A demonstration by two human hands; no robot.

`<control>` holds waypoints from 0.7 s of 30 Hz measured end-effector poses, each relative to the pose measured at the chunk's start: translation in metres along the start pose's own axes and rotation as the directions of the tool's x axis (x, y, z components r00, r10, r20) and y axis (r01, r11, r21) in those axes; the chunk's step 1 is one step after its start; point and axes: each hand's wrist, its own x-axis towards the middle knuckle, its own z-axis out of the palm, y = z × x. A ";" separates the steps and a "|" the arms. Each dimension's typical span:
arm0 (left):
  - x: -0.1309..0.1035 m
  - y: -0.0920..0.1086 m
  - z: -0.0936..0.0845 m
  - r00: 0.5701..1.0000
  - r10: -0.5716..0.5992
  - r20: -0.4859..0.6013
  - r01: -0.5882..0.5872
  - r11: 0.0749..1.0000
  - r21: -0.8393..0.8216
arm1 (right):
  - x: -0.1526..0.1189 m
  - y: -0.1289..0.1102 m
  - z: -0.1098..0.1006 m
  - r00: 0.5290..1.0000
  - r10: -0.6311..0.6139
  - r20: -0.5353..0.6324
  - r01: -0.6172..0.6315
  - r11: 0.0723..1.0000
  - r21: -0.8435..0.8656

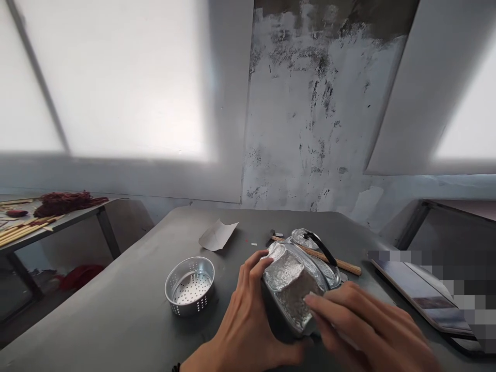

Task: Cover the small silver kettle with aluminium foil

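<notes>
A silvery metal piece with a hammered, uneven surface [284, 271] is tilted up above the grey table, near its front. My left hand [248, 315] grips it from the left side, fingers over its top edge and thumb below. My right hand [360, 320] is closed in a pinch against the lower right of its surface, with a small pale edge at the fingertips that I cannot make out. Behind the piece lie a wooden-handled hammer [351, 266] and other shiny metal parts [304, 237] with a black curved handle [323, 250].
A perforated metal basket [189, 305] stands left of my hands on the grey table [116, 320]. A creased paper sheet [218, 235] lies behind it. A framed mirror-like panel [426, 294] is at right. Another table [77, 212] at far left holds dark red yarn [62, 203] and sticks.
</notes>
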 end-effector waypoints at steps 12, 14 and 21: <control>-0.002 -0.004 0.001 1.000 0.004 0.002 -0.004 1.000 0.014 | -0.003 -0.001 0.010 1.000 0.010 0.027 -0.013 0.997 0.077; -0.002 -0.003 0.001 1.000 0.007 -0.003 -0.007 1.000 0.016 | -0.004 0.000 0.011 1.000 0.007 0.023 -0.008 0.998 0.056; -0.001 -0.004 0.000 1.000 0.002 0.014 -0.002 1.000 -0.009 | -0.012 0.011 0.012 0.995 -0.048 0.082 0.049 0.999 -0.020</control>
